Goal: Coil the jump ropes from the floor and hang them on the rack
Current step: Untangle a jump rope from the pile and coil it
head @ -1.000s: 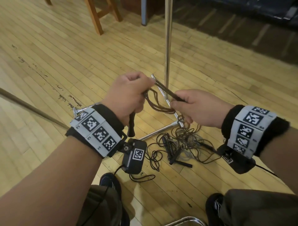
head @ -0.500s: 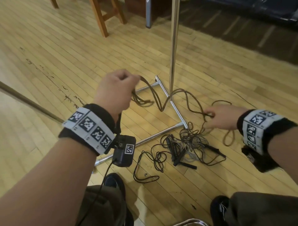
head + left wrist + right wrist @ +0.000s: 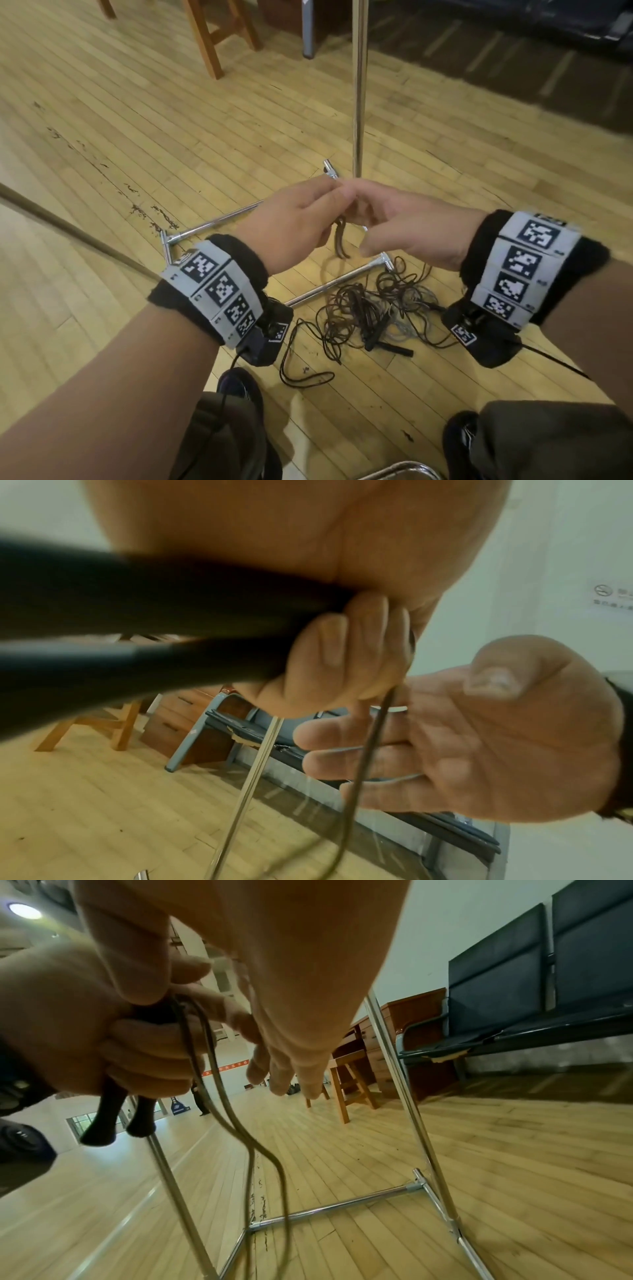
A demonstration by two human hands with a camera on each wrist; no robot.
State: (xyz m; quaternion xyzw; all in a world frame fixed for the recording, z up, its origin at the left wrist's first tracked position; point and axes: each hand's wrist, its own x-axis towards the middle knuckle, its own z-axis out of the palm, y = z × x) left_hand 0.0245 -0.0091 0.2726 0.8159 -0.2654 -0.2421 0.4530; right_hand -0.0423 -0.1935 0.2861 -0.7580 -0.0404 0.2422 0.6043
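Observation:
My left hand (image 3: 301, 219) is held over the floor in front of the rack pole (image 3: 358, 85). It grips two black handles (image 3: 103, 1118) and brown rope loops (image 3: 339, 240) that hang below it. My right hand (image 3: 404, 222) meets it fingertip to fingertip, its fingers (image 3: 308, 761) straight and its thumb spread. The rope (image 3: 369, 750) runs down in front of that open palm. Whether the index finger hooks it is hidden. A tangled pile of more ropes (image 3: 373, 308) lies by the rack's chrome base (image 3: 212, 224).
A wooden stool (image 3: 212, 34) stands at the back left and black bench seats (image 3: 514, 974) line the wall on the right. A chrome tube (image 3: 400, 469) shows at the bottom edge between my shoes. A dark strip (image 3: 68, 226) crosses the wooden floor at left.
Half a second ago my right hand was out low to the right, gripping a stretch of rope. It has swung back up to my left hand, and the rope now hangs in short loops.

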